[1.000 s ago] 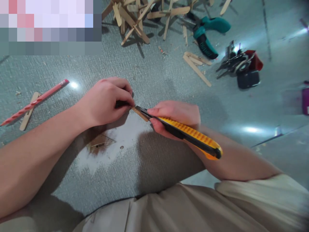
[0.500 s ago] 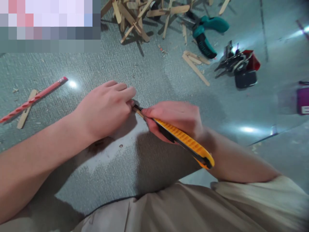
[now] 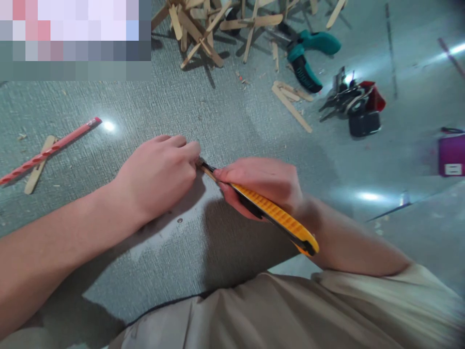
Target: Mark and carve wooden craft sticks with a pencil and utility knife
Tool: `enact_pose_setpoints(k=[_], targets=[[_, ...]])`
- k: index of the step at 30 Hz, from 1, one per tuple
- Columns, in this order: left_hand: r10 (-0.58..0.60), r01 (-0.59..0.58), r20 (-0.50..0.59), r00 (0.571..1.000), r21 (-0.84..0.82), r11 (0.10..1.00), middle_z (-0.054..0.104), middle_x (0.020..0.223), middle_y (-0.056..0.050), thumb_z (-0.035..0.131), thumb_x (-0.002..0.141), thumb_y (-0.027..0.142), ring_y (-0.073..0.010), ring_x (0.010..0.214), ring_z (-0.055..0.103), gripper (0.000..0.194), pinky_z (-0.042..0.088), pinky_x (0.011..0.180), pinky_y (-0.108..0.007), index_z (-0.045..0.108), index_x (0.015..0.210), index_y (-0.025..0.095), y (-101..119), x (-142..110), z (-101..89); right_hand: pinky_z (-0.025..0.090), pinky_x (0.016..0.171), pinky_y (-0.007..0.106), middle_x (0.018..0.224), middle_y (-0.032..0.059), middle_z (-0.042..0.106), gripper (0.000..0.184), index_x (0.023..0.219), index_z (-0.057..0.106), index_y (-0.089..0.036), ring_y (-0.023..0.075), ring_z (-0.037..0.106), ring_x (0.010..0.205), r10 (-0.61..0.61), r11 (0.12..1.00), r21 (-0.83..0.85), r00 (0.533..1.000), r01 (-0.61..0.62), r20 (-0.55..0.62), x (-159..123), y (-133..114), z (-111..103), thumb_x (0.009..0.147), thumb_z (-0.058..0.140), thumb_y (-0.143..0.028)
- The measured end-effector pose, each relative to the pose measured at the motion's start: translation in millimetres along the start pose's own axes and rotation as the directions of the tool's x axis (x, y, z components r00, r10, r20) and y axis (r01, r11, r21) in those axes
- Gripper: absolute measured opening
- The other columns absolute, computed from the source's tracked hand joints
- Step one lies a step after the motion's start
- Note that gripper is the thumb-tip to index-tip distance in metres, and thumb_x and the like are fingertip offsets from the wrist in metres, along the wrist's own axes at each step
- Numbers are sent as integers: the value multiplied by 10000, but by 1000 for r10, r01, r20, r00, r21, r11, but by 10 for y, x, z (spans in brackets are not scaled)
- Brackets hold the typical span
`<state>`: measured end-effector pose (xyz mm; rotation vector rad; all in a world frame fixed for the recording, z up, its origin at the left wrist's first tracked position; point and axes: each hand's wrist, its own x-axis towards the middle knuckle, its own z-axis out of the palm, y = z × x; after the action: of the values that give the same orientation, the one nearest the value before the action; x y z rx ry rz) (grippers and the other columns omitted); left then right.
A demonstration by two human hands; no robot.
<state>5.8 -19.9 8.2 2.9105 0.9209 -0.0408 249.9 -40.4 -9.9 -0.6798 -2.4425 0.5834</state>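
Observation:
My right hand (image 3: pixel 261 186) is wrapped round a yellow and black utility knife (image 3: pixel 279 208), its blade end pointing up and left toward my other hand. Against the blade lies a wooden craft stick (image 3: pixel 209 173), of which only a short length shows between the hands. My left hand (image 3: pixel 160 174) is closed with its fingertips pressed together on the far end of that stick, which the fingers mostly hide. Both hands rest low over the grey textured table (image 3: pixel 119 271).
Craft sticks joined into crosses (image 3: pixel 199 34) pile up at the back. Right of them lie teal-handled pliers (image 3: pixel 305 58), loose stick pieces (image 3: pixel 292 106) and a bunch of keys (image 3: pixel 356 102). A red pencil (image 3: pixel 54 148) crosses another stick (image 3: pixel 36 177) at left. A purple object (image 3: pixel 450 152) sits far right.
The hands and knife sit slightly lower in the picture, and my left hand has shifted a little left. Objects at right have also moved slightly in view. Both grips stay the same.

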Motion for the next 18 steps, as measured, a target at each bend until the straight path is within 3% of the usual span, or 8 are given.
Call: enact_pose_setpoints(k=[4, 9, 18], targets=[[-2, 2, 22, 1000, -15, 1000, 689, 878, -57, 484, 991, 113, -195, 787, 622, 323, 470, 685, -325, 792, 901, 158, -70, 19, 7, 615, 711, 224, 791, -25, 754, 101, 1014, 664, -218, 111, 720, 699, 24, 1000, 4, 989, -24, -144, 3, 13, 56, 988, 617, -132], [-28, 27, -10, 1000, -73, 997, 673, 838, -59, 468, 986, 110, -187, 787, 622, 356, 481, 724, -327, 775, 815, 167, -75, 29, 10, 609, 613, 231, 758, -20, 742, 239, 1068, 678, -235, 140, 713, 610, -40, 999, -33, 938, 30, -344, 16, 51, 93, 882, 659, -86], [-15, 14, -17, 1000, -54, 998, 671, 838, -51, 474, 980, 125, -180, 795, 629, 340, 479, 686, -302, 763, 808, 178, -89, 30, -2, 647, 665, 280, 793, -59, 776, 352, 1185, 652, -343, 179, 772, 689, 40, 998, -42, 973, -50, -229, -25, 97, 114, 906, 632, -128]])
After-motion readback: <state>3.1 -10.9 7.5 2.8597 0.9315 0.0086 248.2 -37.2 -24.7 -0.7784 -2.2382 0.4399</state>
